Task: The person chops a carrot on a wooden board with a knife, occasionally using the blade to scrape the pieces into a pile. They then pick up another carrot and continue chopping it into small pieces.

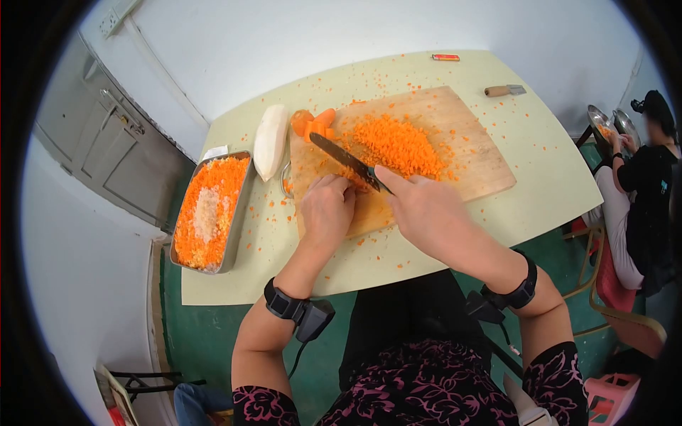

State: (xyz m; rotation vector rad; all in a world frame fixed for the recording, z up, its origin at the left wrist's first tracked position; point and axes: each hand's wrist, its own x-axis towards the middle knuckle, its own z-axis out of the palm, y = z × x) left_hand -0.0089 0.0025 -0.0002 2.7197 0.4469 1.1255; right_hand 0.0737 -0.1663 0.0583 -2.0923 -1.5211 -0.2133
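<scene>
My right hand [419,206] is closed round the handle of a dark-bladed knife [341,155], whose blade points up and left over the wooden cutting board [476,142]. Just left of the blade, my left hand [327,207] is closed, fingers curled down against carrot pieces [353,177] on the board; its fingertips are partly hidden. A heap of finely chopped carrot [401,145] lies beyond the blade. Larger carrot chunks [318,125] rest at the board's upper left corner, beside a peeled white radish [271,142].
A metal tray [231,255] of chopped carrot and pale bits stands at the table's left. A peeler-like tool with a wooden handle [497,91] and a red lighter [445,57] lie at the back right. Another person [646,192] sits at the far right, holding a metal bowl.
</scene>
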